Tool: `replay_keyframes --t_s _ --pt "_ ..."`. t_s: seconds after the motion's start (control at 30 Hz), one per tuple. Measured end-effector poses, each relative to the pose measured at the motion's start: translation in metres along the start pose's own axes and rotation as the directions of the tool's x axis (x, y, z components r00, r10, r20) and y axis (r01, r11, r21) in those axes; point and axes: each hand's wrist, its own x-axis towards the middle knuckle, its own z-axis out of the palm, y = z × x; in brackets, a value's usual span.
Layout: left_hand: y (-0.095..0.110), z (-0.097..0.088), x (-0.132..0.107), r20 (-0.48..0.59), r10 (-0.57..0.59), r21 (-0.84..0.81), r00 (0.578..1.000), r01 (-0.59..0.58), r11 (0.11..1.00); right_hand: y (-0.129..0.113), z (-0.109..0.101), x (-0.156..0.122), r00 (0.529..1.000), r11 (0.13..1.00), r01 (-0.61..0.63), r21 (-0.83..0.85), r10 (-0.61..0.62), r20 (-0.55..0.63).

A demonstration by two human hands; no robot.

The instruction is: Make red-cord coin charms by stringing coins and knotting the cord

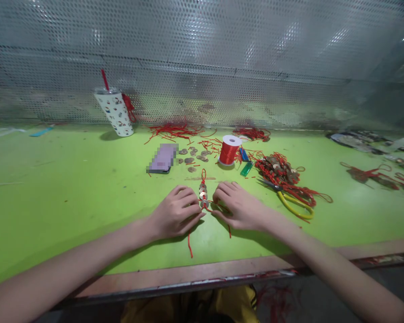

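A string of old coins knotted on red cord (203, 193) lies on the green table (70, 188), running away from me. My left hand (177, 211) and my right hand (237, 206) rest on either side of its near end, fingers curled and pinching the red cord at the lowest coin. Loose cord ends (189, 244) trail toward the table's front edge.
A red cord spool (229, 150), loose coins (191, 157), a phone (162, 158), two lighters (245, 162), yellow-handled scissors (291, 199) and a heap of finished coin strings (281, 170) lie behind. A patterned cup with a straw (116, 112) stands far left. A perforated metal wall (202, 58) closes the back.
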Motion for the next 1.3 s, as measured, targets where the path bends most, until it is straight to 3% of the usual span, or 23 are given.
replay_keyframes --t_s 0.3,0.5,0.83,1.03,1.3 --pt "-0.001 0.000 0.001 0.018 -0.046 -0.074 0.999 0.048 0.996 0.003 0.003 0.003 0.998 0.996 0.050 0.072 -0.053 0.044" --pt "-0.004 0.000 0.002 0.063 -0.145 -0.156 0.987 0.153 0.976 0.001 -0.001 0.003 0.997 0.981 -0.048 0.187 0.036 0.068" --pt "-0.004 0.002 0.000 0.059 -0.139 -0.151 0.989 0.146 0.978 -0.001 0.013 -0.001 0.993 0.978 -0.115 0.176 0.113 0.021" --pt "-0.004 0.002 0.001 0.079 -0.152 -0.146 0.985 0.162 0.976 -0.003 0.011 0.002 0.962 0.832 -0.265 0.487 0.261 0.076" --pt "0.016 0.012 0.006 0.119 -0.356 -0.045 0.927 0.363 0.931 -0.006 0.013 0.011 0.940 0.641 -0.273 0.717 0.336 0.057"
